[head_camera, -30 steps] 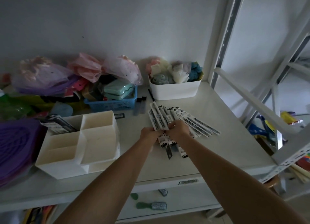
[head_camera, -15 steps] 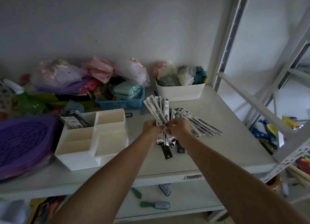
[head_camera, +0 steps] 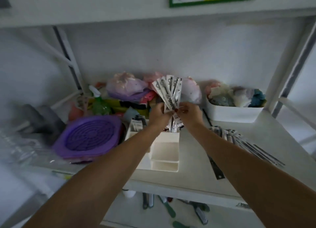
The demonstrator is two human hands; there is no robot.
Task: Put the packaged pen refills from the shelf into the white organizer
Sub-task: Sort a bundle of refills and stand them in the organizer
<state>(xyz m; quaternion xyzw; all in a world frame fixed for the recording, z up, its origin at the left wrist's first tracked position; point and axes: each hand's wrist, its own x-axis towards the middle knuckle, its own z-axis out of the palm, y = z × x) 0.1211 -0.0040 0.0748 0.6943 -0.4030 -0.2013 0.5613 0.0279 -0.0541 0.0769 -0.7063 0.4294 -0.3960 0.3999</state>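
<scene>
Currently both hands, left hand (head_camera: 159,112) and right hand (head_camera: 189,112), pinch the fanned refill packets (head_camera: 169,91) above the white organizer (head_camera: 165,157); I'd judge them light, slippery, floppy, so grip mid-length.

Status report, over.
Left hand and right hand grip fanned white-packaged pen refills above white compartmented organizer. More packets remain on shelf. Nothing blocking.

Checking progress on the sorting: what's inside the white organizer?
The white organizer has refill packs in its back-left compartment; the near compartments look empty. Both forearms and the held bundle hide its back-right part.
</scene>
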